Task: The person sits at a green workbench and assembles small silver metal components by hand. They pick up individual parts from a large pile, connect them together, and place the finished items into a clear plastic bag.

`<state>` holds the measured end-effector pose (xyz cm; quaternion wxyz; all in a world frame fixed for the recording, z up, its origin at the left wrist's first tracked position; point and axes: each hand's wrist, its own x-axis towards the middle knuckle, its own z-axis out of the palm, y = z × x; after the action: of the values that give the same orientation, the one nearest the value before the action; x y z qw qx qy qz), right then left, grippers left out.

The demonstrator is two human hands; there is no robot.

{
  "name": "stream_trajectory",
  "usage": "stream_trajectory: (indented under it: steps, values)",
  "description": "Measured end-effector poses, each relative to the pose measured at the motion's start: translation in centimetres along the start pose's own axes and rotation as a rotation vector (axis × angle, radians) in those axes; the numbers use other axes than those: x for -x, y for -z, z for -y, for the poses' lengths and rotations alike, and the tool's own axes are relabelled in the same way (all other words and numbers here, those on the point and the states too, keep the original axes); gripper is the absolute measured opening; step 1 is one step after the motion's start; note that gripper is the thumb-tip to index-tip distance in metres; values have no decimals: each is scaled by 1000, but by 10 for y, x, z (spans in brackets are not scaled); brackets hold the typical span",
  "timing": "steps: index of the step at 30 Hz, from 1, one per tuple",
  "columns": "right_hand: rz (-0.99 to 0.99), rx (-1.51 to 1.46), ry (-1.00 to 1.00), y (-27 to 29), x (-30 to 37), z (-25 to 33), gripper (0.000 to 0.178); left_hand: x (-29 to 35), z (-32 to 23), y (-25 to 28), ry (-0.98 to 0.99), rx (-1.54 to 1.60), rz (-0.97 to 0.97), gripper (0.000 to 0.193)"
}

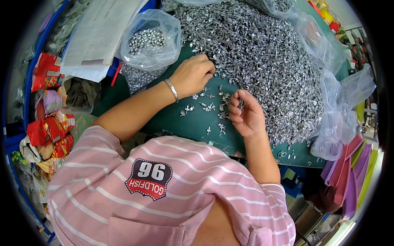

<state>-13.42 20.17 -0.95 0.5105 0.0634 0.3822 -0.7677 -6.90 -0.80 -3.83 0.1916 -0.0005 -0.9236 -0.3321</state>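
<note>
At the far left, red printed packets [45, 71] are seen piled beside the blue frame [29, 78], and next to them a dark cloth [80, 92] is held in a clear container. Above it, large sheets of paper [98, 35] are laid flat, with a slim red rod [117, 74] placed near their lower corner. On the green worktop [158, 119], an open clear plastic bag [174, 30] is filled with rounded silver beads [147, 39]. Just right of it, the left hand [191, 76], with a silver bangle [171, 90] worn at the wrist, is rested palm down at the near left edge of the heap; its fingers are bent narrowly together, and whether anything is pinched under them cannot be told. Between the hands, small loose metal pieces [188, 110] are scattered in little groups. By the right hand [248, 117], turned partly palm up with fingers curled, a small silver piece [241, 104] is held between thumb and fingers. Behind and beside both hands, a broad heap of silver metal parts [262, 53] is spread, bordered on the right by crumpled clear plastic sheeting [330, 115]. At the far right, pink, purple and green panels [349, 176] are stood below worktop level.
</note>
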Motion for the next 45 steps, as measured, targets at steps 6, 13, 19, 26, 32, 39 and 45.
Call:
stream_trajectory:
  steps: [6, 13, 19, 26, 32, 39, 45]
  values:
    - [13, 22, -7, -4, -6, -3, 11, -6, -4, -12, -77, -144, -65, 12]
    - [-11, 53, 24, -2, -1, -2, 11, -12, -13, -3, -204, -243, 133, 8]
    - [-32, 69, 16, 1, -1, -2, 11, 0, -15, -4, -129, -153, 140, 11]
    - [-33, 87, 35, 0, -1, 1, 11, 1, -19, 5, 132, 252, 151, 13]
    - [-84, 261, 151, -7, -3, -3, 10, 4, -28, 6, 578, 1027, 155, 11]
    - [-94, 656, 413, -18, -2, -10, 23, 12, -34, 0, 364, 974, 1, 12]
    - [-134, 870, 600, -18, -2, -13, 21, 11, -44, 5, -134, 414, -181, 13]
